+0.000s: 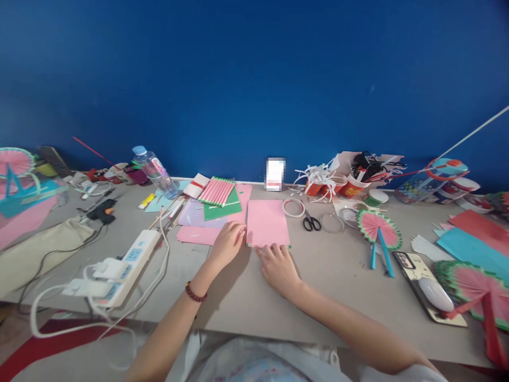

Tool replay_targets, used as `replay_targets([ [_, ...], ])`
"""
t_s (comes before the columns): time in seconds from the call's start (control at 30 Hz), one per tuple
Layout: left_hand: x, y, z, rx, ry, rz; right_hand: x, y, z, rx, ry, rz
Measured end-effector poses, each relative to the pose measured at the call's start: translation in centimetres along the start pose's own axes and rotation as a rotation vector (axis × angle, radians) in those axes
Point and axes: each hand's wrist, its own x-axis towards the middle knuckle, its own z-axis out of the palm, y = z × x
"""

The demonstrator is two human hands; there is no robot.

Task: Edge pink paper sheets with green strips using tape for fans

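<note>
A pink sheet of paper (268, 220) with thin green strips showing at its lower corners lies flat in front of me. My right hand (278, 268) rests on the sheet's lower edge, fingers spread and lying flat. At the sheet's left edge is my left hand (228, 245), its fingers loosely bent and a little apart, with nothing visible in them. Black-handled scissors (312, 222) and a roll of white tape (294, 208) lie just right of the sheet. Left of it, a pleated pink paper strip with green edges (218, 191) sits on green paper (222, 210).
A white power strip (133, 265) with cables and a glue gun (104, 211) lie at left. A plastic bottle (157, 171) leans behind. Finished paper fans (379, 229), a phone (413, 281) and a mouse (436, 294) are at right. Paper scraps fill cups (355, 187) by the blue wall.
</note>
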Motion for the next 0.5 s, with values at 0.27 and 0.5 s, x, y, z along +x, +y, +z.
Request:
replay_targets([
  [0.27, -4.4, 3.7, 2.5, 0.271, -0.15, 0.164, 0.0, -0.1, 0.2, 0.028, 0.034, 0.006],
  [0.5, -5.1, 4.2, 3.6, 0.398, -0.129, 0.157, -0.6, 0.2, 0.9, 0.048, 0.069, 0.026],
])
